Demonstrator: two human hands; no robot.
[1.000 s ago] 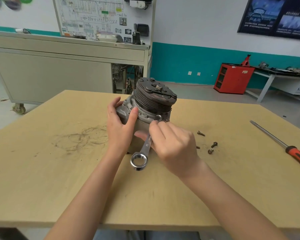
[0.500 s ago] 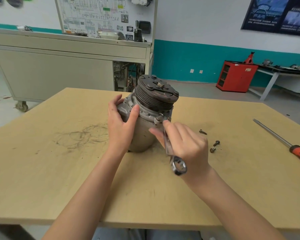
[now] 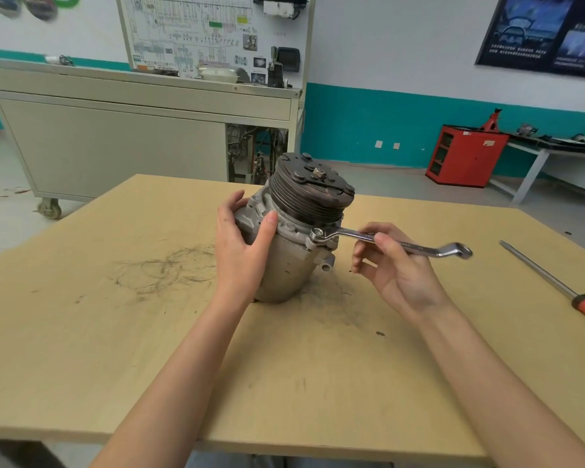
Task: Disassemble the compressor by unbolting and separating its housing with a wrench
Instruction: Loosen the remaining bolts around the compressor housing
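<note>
My left hand (image 3: 244,251) clasps the compressor (image 3: 291,265), its pulley (image 3: 313,194) tipped toward 1 o'clock. My right hand (image 3: 399,271) pinches the wrench (image 3: 419,248), lying 9-to-3.

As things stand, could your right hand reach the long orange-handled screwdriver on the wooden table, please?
Probably yes: bare table lies between the right hand and the orange-handled screwdriver, but it holds the silver ring wrench seated on the grey compressor.

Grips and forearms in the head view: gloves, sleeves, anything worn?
Nothing worn that shows: the left grip and right grip are ungloved, no rings visible. The left forearm and right forearm are bare to the frame's lower edge: no sleeves, watch or bands.
</note>
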